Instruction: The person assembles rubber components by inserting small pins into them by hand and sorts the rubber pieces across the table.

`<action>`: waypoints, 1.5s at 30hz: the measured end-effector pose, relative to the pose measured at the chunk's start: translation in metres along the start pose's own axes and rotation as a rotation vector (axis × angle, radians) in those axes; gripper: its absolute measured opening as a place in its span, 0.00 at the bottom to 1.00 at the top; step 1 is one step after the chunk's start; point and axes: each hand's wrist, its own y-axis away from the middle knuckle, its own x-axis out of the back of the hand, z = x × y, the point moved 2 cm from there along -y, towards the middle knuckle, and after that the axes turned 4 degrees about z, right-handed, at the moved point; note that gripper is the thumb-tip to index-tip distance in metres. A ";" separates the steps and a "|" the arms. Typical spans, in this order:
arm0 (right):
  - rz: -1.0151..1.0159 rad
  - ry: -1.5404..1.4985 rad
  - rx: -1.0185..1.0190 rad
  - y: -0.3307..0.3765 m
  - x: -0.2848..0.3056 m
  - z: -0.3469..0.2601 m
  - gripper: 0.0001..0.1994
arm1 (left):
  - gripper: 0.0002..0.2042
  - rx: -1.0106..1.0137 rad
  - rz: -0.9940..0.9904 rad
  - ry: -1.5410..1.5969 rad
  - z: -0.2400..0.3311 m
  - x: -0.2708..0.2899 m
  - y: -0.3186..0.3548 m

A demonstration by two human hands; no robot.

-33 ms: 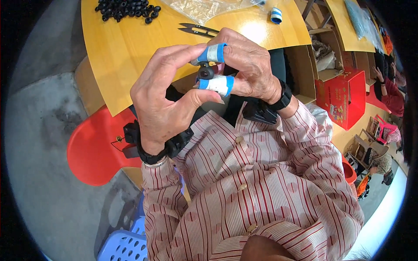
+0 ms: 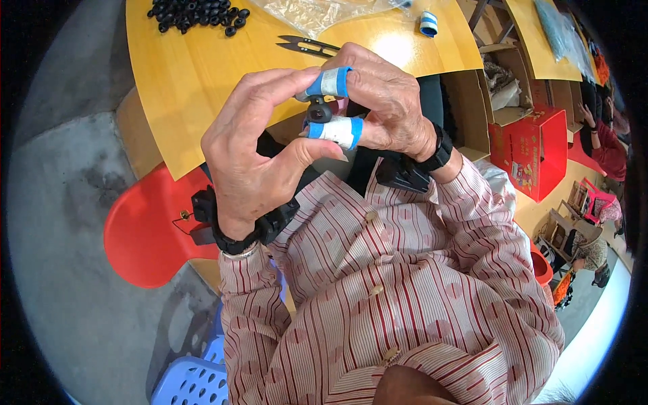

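Between the thumb and index finger of my right hand [image 2: 386, 101] sits a small black plastic piece [image 2: 319, 113] with holes in it. Both of those fingers are wrapped in blue-and-white tape [image 2: 339, 131]. My left hand [image 2: 251, 145] reaches round them from the left, closed in a C-shape. Its index fingertip rests against the upper wrap, and its thumb lies along the lower one. The other right fingers are mostly hidden. Thread snips [image 2: 307, 47] lie on the yellow table [image 2: 196, 88], just beyond my hands.
A pile of small black pieces [image 2: 196, 13] lies at the table's far left, beside a clear plastic bag [image 2: 317, 15]. A blue-and-white roll [image 2: 428, 25] stands farther right. Cardboard boxes [image 2: 466, 108] and a red box [image 2: 533, 152] are at my right; a red chair [image 2: 145, 233] is at my left.
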 end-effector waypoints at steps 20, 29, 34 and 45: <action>0.067 0.027 0.046 -0.004 -0.001 0.009 0.19 | 0.29 0.104 -0.036 0.062 -0.003 -0.002 0.004; 0.063 -0.004 -0.054 0.007 0.003 0.014 0.19 | 0.25 0.609 0.064 0.717 -0.009 -0.012 0.017; 0.083 0.017 -0.027 0.007 0.004 0.010 0.17 | 0.15 0.881 0.016 0.919 -0.012 -0.014 0.022; -0.148 -0.105 -0.391 0.022 0.028 0.019 0.16 | 0.09 0.632 0.080 0.349 -0.008 -0.016 0.024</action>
